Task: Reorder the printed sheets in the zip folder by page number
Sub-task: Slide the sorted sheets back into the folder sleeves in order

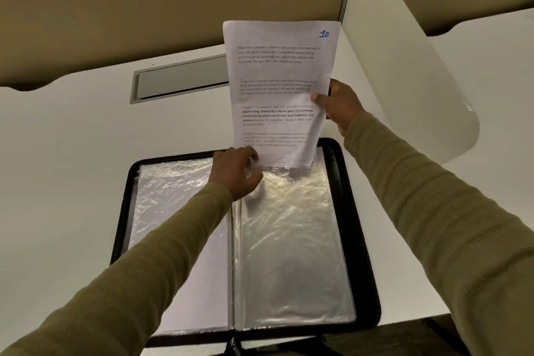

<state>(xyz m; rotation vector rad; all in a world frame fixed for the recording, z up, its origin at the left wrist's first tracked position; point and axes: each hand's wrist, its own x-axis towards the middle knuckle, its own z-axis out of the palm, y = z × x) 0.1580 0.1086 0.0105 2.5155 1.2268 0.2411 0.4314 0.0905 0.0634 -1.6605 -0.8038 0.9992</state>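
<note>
A white desk [72,182] carries everything, with a grey rectangular cover plate [179,81] set into it at the far left. Nearer the person lies a black zip folder [355,240], open flat, with clear pockets spread on both sides of its central spine. The left-side pocket [179,211] has white paper inside it.

The left hand [237,173], coming out of an olive knitted sleeve [130,283], reaches across the spine. Its fingers [250,160] are curled tight round the crumpled top edge of the right-side clear plastic pocket [289,254].

Just right of that hand, a white printed sheet [277,75] stands upright above the far end of the folder. Only its bottom edge is inside the mouth of that pocket. It bears four blocks of black text and a blue handwritten "10" in its top right corner.

The right hand [341,107] pinches the sheet's right edge at about mid-height, thumb on the printed face and the other fingers behind the paper.

Further right a white curved divider panel [404,66] rises from the desk, and a tan partition wall [144,9] runs along the far side.
</note>
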